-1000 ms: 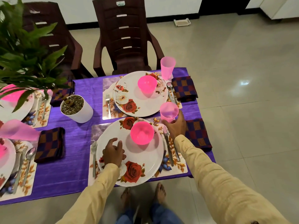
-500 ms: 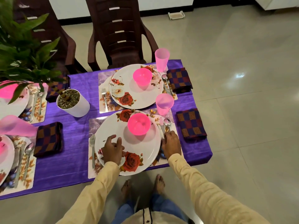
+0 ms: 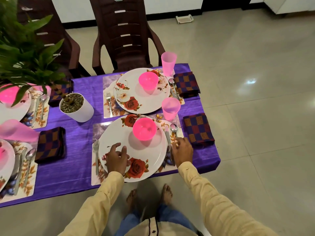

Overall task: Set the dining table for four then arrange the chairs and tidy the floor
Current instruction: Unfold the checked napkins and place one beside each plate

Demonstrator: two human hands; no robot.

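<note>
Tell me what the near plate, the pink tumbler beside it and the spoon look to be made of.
The near plate looks like melamine or glazed ceramic: a glossy white face with printed roses and a thin rim. I cannot tell which. The pink tumbler is likely frosted translucent plastic, since light glows through its wall. The spoon looks like polished metal, probably steel, as its bowl gives bright reflections.
</note>
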